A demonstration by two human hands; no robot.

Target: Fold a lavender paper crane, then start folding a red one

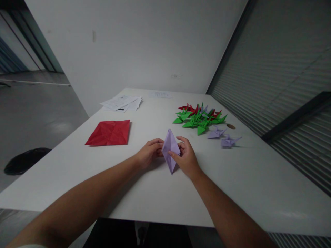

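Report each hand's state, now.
Left hand: curled at the left edge of the folded purple paper; firm grip cannot be told.
Right hand: closed, holding that paper.

Papers (119, 102) illeg. (too sm.)

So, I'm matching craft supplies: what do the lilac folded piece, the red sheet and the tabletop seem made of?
Lilac folded piece: matte paper, judging by its crisp creases and flat facets. Red sheet: likely thin matte paper, given its many creases. Tabletop: smooth, white, perhaps laminate; a faint sheen shows at right.
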